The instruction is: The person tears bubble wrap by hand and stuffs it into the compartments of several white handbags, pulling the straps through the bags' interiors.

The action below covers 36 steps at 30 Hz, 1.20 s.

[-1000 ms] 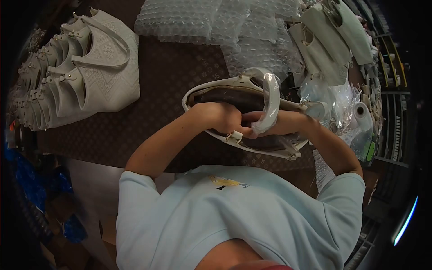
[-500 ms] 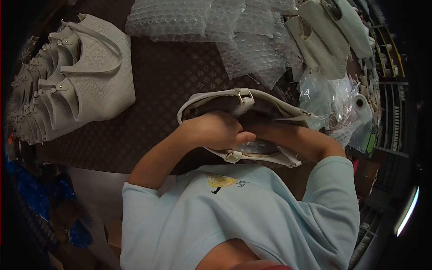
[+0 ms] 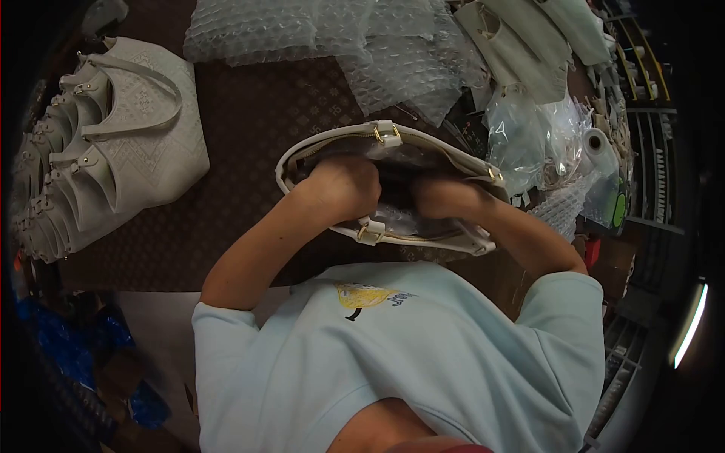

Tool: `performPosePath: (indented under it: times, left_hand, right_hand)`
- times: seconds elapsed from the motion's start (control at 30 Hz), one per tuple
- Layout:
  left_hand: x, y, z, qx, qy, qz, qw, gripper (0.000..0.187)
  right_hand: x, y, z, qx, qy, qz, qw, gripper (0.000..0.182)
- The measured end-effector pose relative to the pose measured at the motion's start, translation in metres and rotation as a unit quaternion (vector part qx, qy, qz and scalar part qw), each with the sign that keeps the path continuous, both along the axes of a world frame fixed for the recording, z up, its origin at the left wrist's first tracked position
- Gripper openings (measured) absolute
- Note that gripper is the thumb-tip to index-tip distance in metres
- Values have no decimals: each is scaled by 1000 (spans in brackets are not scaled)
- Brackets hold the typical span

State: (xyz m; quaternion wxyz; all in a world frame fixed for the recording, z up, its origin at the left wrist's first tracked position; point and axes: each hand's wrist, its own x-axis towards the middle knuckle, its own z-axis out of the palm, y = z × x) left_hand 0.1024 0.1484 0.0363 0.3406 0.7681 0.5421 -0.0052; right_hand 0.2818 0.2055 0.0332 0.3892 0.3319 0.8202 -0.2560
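A cream handbag (image 3: 430,240) stands with its mouth wide open in front of my body, its zipper edges and gold-coloured rings showing. My left hand (image 3: 349,185) reaches down into its left half, the knuckles up and the fingers hidden below. Into the right half goes my right hand (image 3: 445,198), bent downward, its fingertips lost in shadow. Between the two hands some shiny clear plastic (image 3: 399,219) shows inside the bag. What either hand grips in there is hidden.
A row of similar cream bags (image 3: 151,136) stands on the left of the dark patterned table (image 3: 242,181). Bubble wrap (image 3: 302,30) lies at the back. Cream bag pieces (image 3: 521,53), clear plastic bags (image 3: 521,136) and a roll (image 3: 596,147) crowd the right side.
My hands, crossed close together before, have moved apart to the two sides of the bag's inside. The bag's mouth is spread wider, and the whole view has shifted slightly.
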Motion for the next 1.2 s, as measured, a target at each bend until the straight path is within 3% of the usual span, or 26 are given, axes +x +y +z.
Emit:
performPosePath:
  times: [0.1, 0.2, 0.27, 0.33, 0.37, 0.4, 0.43, 0.47, 0.5, 0.57, 0.6, 0.63, 0.67, 0.7, 0.73, 0.8, 0.83, 0.9, 0.93, 0.97, 1.0, 1.03, 1.07, 1.13, 1.2]
  left_hand:
    - [3, 5, -3, 19, 31, -38, 999, 25]
    - [-7, 3, -3, -15, 24, -5, 1000, 29]
    - [-19, -14, 17, -10, -132, -39, 990, 31]
    - [-41, -29, 47, -31, -248, -5, 968, 25]
    - [-49, -37, 44, -34, -245, -6, 969, 25]
    - [-58, -43, 41, 123, -310, 90, 938, 22]
    - [-62, -45, 41, 280, -363, 180, 870, 21]
    - [-56, -42, 43, 387, -234, 217, 865, 24]
    - [-48, -42, 40, 391, -232, 212, 865, 24]
    - [-31, -37, 19, 266, -111, 247, 925, 34]
    - [-35, -36, 12, 304, -108, 225, 920, 50]
    - [-40, -33, 9, 331, -119, 217, 911, 50]
    - [-45, -37, 5, 275, -243, 236, 900, 57]
    - [-51, -44, 1, 204, -360, 246, 876, 63]
    - [-58, -51, 0, 212, -367, 240, 873, 63]
    - [-68, -67, 1, 142, -575, 234, 771, 67]
    - [-67, -74, -3, 143, -575, 228, 773, 67]
    - [-64, -79, -18, 190, -436, 219, 852, 61]
    - [-63, -75, -23, 192, -435, 216, 853, 61]
    - [-63, -73, -28, 195, -439, 206, 852, 58]
    - [-64, -72, -28, 196, -444, 195, 852, 55]
    - [-63, -72, -25, 192, -440, 191, 856, 55]
    - [-60, -71, -20, 203, -389, 184, 880, 53]
    - [-54, -68, -14, 211, -328, 165, 906, 51]
    - [-42, -67, -17, 216, -304, 152, 915, 53]
  right_hand:
    - [6, 3, -30, 5, 47, 14, 999, 22]
    - [3, 7, -12, -43, 145, -14, 988, 26]
    - [-1, 0, 29, -99, 226, -65, 967, 28]
    - [1, -12, 64, -142, 280, -112, 943, 28]
    - [2, -15, 69, -184, 330, -157, 912, 29]
    - [3, -18, 67, -186, 335, -160, 910, 29]
    - [1, -20, 63, -120, 357, -129, 917, 29]
    - [-2, -22, 58, -53, 375, -98, 920, 32]
    - [-5, -25, 38, -48, 379, -99, 919, 32]
    - [-16, -20, -8, -100, 455, -82, 881, 41]
    - [-17, -21, -5, -90, 451, -50, 887, 44]
    - [-16, -19, 3, -74, 442, -13, 894, 48]
    - [-20, -17, 44, -130, 295, -52, 945, 48]
    - [-13, -17, 77, -154, 290, -49, 943, 50]
    - [1, -16, 96, -181, 285, -46, 940, 52]
    - [46, -21, 100, -222, 468, 3, 855, 56]
    - [59, -31, 103, -217, 471, 1, 855, 56]
    - [75, -54, 105, -51, 390, 99, 914, 57]
    - [76, -71, 89, 68, 356, 93, 927, 48]
    - [73, -70, 79, 71, 361, 90, 925, 48]
    - [71, -70, 69, 168, 289, 82, 939, 42]
    - [69, -73, 64, 260, 210, 70, 940, 36]
    - [70, -74, 63, 259, 213, 63, 940, 36]
    - [71, -76, 61, 424, 220, 171, 862, 19]
    - [57, -88, 44, 407, 193, 136, 883, 13]
